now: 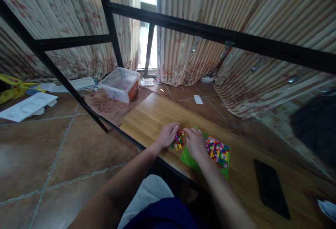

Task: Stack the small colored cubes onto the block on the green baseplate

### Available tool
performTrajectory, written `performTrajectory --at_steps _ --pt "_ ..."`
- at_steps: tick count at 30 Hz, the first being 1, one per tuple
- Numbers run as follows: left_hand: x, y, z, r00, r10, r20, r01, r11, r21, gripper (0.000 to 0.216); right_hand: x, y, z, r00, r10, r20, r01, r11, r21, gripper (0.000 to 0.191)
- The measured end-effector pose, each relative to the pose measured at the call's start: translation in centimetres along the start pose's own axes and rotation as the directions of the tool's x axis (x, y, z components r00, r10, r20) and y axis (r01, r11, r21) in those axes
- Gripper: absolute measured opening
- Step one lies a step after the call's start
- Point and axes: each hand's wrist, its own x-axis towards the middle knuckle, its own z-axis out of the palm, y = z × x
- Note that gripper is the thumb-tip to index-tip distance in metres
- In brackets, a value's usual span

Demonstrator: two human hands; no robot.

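Note:
A green baseplate [189, 159] lies on the wooden table [152, 113], partly covered with a patch of small multicoloured bricks [218, 151]. Just left of the plate sits a small cluster of loose coloured bricks [177, 140]. My left hand [168, 134] rests at that cluster with its fingers curled over it. My right hand [195, 143] lies across the plate's left part, its fingertips pinched at the top of the same cluster. The hands meet over the pile, and what each finger grips is too small to make out.
A black phone [271, 188] lies flat on the table to the right. A clear plastic box [121, 83] stands on a brown mat on the floor beyond the table. Black metal bars [210, 33] cross overhead; curtains hang behind. Papers lie on the tiled floor at left.

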Motion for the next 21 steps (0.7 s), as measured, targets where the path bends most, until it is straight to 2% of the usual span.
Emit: performTrajectory --at_steps 3,7,13,21 --pt "0.0 0.1 0.0 1.000 0.001 0.000 -0.001 1.000 -0.007 0.042 0.9 0.0 0.9 0.996 0.003 0.093 0.001 0.999 -0.044 0.040" --pt "0.0 0.1 -0.1 1.000 -0.002 -0.009 0.002 1.000 0.000 0.041 1.5 0.2 1.6 0.988 0.006 0.153 -0.001 1.000 -0.032 0.038" --pt "-0.1 0.2 -0.1 1.000 -0.009 0.006 0.009 1.000 -0.027 0.042 1.0 0.2 2.1 0.985 0.059 0.161 -0.060 0.998 -0.001 0.027" --pt "-0.1 0.2 -0.1 1.000 -0.016 0.010 0.017 1.000 -0.024 0.042 0.0 -0.7 1.2 0.978 0.062 0.197 -0.063 0.998 -0.005 0.014"
